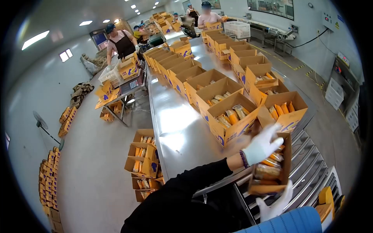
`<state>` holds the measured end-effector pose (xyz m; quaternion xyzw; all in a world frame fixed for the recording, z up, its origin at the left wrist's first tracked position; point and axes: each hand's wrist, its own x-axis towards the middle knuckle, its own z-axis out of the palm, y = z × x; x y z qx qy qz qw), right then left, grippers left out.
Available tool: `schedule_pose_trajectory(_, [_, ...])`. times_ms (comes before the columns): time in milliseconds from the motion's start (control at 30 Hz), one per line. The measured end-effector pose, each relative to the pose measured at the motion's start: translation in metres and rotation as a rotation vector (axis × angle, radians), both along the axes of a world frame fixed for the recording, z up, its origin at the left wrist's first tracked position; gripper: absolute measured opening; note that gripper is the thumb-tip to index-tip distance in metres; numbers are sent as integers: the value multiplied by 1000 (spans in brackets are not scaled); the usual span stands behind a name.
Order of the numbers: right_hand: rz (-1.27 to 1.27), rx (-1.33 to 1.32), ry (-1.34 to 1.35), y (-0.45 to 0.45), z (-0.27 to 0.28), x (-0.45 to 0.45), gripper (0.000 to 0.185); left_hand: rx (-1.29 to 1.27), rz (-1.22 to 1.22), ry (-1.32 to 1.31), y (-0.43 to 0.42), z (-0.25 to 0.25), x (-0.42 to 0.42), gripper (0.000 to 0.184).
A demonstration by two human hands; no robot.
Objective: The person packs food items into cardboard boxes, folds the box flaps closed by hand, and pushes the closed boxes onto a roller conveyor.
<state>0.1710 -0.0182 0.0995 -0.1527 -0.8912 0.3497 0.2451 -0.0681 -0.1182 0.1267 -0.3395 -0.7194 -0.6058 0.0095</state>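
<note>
Tan cardboard cartons in stacks [49, 176] stand along the wall at far left; nearer, filled open cartons [149, 167] sit on the floor beside the metal tabletop [165, 128]. A co-worker in a dark apron [123, 44] stands behind a side table with a carton on it. Two rows of open cartons run the length of the tabletop; the nearest of the left row [233, 134] and of the right row [289, 122] hold wrapped packets, some orange, some pale. The left hand [259, 148], gloved in white and blurred, is open with fingers spread over the upper end of a filled carton [268, 189]; whether it presses on the packets [267, 172] inside cannot be told. That carton is at the roller conveyor [307, 171], just beside the tabletop's near corner. Its long axis runs from the left hand down toward the right hand, so the carton lies between the two and neither is clearly nearer. The right hand [276, 204], also gloved, is open at the lower end, thumb and fingers apart, apparently touching the corner; weight borne cannot be judged. A blue ribbed surface [287, 222] lies just below it, and a yellow part [325, 196] is at far right.
</note>
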Motion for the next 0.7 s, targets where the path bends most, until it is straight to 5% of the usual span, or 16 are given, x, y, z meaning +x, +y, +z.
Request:
schedule_pose_trajectory(33, [-57, 195, -98, 9, 1, -2, 120, -161, 244, 334, -11, 7, -13, 58])
schedule_pose_trajectory(67, [-277, 203, -198, 6, 0, -7, 122, -159, 239, 333, -16, -5, -22, 58])
schedule_pose_trajectory(133, [-432, 360, -203, 13, -18, 3, 115, -433, -278, 17, -23, -27, -50, 52])
schedule_pose_trajectory(167, [-438, 408, -299, 14, -25, 14, 104, -352, -230, 109, -20, -32, -42, 49])
schedule_pose_trajectory(200, [-343, 384, -115, 25, -67, 19, 83, -411, -228, 125, -21, -17, -37, 43])
schedule_pose_trajectory(300, [-147, 783, -239, 80, -123, 15, 69, -274, -426, 271, 2, -34, -49, 35])
schedule_pose_trajectory(467, [386, 347, -790, 141, -98, -44, 42, -564, -570, 501, 76, -55, -53, 43])
schedule_pose_trajectory(533, [104, 169, -126, 129, -67, -28, 40, -367, -368, 634, 101, -80, -43, 44])
schedule_pose_trajectory(567, [-52, 104, 194, 124, -41, -17, 41, -415, -383, 569, 105, -75, -46, 42])
schedule_pose_trajectory(600, [-214, 504, 63, 104, 9, -25, 47, -331, -283, 499, 103, -90, -44, 47])
schedule_pose_trajectory(633, [-416, 720, -134, 83, 36, -35, 52, -369, -388, 38, 91, -73, -44, 66])
schedule_pose_trajectory(700, [-263, 6, -54, 67, -29, -25, 92, -261, -639, -541, 82, -67, -50, 83])
